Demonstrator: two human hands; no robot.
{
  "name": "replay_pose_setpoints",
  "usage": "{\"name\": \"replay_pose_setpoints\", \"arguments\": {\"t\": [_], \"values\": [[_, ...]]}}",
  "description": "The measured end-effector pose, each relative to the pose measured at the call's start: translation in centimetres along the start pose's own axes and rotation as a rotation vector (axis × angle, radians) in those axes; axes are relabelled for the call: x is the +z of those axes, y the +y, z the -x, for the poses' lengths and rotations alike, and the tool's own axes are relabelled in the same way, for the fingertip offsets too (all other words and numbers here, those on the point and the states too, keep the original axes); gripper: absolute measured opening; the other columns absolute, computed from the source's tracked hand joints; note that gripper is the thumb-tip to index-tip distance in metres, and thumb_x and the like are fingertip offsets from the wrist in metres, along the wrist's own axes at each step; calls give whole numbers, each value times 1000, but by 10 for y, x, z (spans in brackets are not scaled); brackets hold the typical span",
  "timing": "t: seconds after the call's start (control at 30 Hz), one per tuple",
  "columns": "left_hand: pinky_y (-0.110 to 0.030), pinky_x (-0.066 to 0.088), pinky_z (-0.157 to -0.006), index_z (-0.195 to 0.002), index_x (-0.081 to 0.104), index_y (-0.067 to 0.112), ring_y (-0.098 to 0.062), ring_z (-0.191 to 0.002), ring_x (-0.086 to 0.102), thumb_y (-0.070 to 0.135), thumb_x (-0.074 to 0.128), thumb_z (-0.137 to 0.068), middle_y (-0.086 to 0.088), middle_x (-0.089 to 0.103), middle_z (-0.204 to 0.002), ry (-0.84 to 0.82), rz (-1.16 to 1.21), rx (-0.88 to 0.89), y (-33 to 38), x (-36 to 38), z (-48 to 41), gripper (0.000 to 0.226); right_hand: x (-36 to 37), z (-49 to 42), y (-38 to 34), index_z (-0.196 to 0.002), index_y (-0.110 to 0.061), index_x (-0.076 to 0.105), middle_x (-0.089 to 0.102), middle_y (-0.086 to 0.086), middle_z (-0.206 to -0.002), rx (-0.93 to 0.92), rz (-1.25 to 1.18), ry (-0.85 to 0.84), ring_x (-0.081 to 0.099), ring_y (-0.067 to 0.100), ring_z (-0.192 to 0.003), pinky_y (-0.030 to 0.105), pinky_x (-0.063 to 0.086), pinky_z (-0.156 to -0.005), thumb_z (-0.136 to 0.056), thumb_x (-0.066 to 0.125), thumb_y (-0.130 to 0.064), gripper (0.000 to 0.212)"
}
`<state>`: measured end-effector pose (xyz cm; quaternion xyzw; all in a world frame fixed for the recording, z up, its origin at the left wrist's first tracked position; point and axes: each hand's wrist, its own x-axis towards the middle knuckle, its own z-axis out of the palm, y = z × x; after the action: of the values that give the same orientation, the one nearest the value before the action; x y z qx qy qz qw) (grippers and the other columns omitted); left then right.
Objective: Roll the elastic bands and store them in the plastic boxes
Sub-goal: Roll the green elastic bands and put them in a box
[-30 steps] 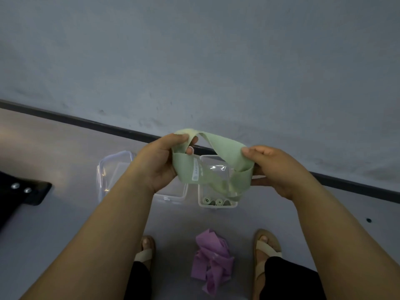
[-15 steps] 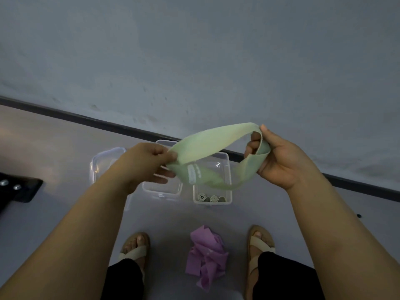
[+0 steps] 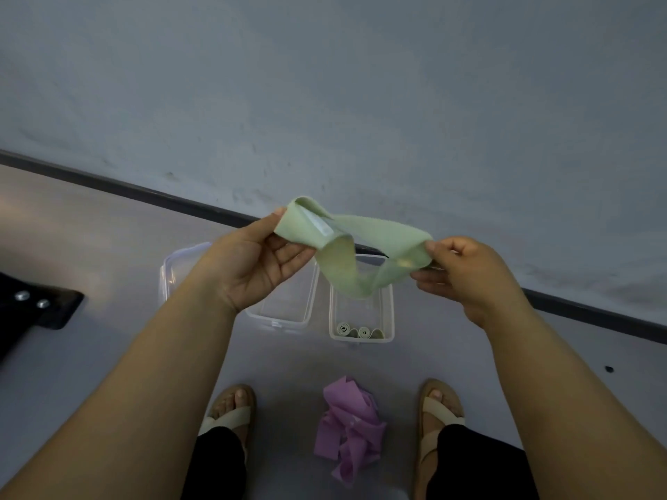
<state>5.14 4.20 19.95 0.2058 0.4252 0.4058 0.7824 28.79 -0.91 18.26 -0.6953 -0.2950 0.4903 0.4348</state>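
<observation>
- Holding the pale green elastic band (image 3: 375, 232) in the air in the middle of the frame, both hands are closed on it. The left hand (image 3: 252, 261) pinches one folded end between thumb and fingers, and the right hand (image 3: 465, 272) nips the other end between thumb and forefinger.
- Half a second ago the left hand lay knuckles-up and lower. It is now turned palm-up and raised, while the right hand has dropped from its higher place.
- The band's white label (image 3: 319, 225), which earlier hung on the lower strand, now sits on top beside the left fingertips.
- The band is flat, wide, matte and limp. Its lower strand sags in a soft curve.
- At the bottom of the frame, on the smooth grey floor (image 3: 108, 247), two feet in beige strap sandals (image 3: 231, 416) flank a crumpled heap of purple bands (image 3: 348, 427).
- Above these stand two clear, glossy, rectangular plastic boxes. The right box (image 3: 388, 319), under the sagging strand, holds rolled green bands (image 3: 355, 330) coiled in tight spirals along its near wall. The left box (image 3: 288, 301) is partly hidden by the left hand.
- At the left edge lies a black object (image 3: 47, 308) with two shiny round studs.
- A dark skirting strip (image 3: 144, 191) runs diagonally across the frame, and above it rises a rough, mottled grey wall (image 3: 325, 84).
</observation>
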Motion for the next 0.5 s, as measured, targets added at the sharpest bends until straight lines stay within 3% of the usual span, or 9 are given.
{"name": "replay_pose_setpoints", "arguments": {"t": [0.13, 0.2, 0.3, 0.37, 0.5], "values": [[-30, 59, -73, -99, 64, 6, -20, -80, 69, 16, 50, -95, -9, 70, -91, 61, -587, 7, -7, -6, 5, 17, -4, -3, -8, -100, -3, 56, 69, 12, -92, 205, -548, -101, 69, 24, -79, 37, 58, -69, -97, 45, -17, 18], [-31, 58, -77, -103, 64, 8, -23, -84, 66, 18, 53, -94, -10, 67, -95, 158, -695, 42, -8, -11, 4, 18, -6, -2, -12, -107, -2, 57, 69, 10, -93, 273, -689, -165, 69, 19, -76, 34, 59, -66, -98, 43, -19, 24], [-32, 59, -71, -96, 63, 10, -23, -77, 66, 18, 52, -95, -10, 65, -92, 255, -549, 79, -6, -15, -1, 14, -7, 3, -17, -88, -8, 59, 62, 3, -69, 331, -724, -251, 62, 11, -54, 23, 56, -51, -96, 45, -23, 22], [-32, 60, -62, -99, 63, 7, -23, -73, 68, 19, 53, -95, -11, 65, -92, 255, -322, 53, -2, -15, -4, 16, -7, 5, -18, -74, -12, 55, 52, -3, -55, 325, -638, -286, 51, 6, -42, 17, 49, -43, -95, 47, -25, 26], [-29, 58, -55, -99, 61, 5, -19, -67, 72, 19, 52, -95, -10, 73, -79, 219, 83, 19, 3, -11, -8, 18, -8, 4, -15, -71, -14, 56, 48, -2, -53, 285, -485, -291, 48, 7, -41, 19, 45, -41, -90, 52, -29, 25]]}}
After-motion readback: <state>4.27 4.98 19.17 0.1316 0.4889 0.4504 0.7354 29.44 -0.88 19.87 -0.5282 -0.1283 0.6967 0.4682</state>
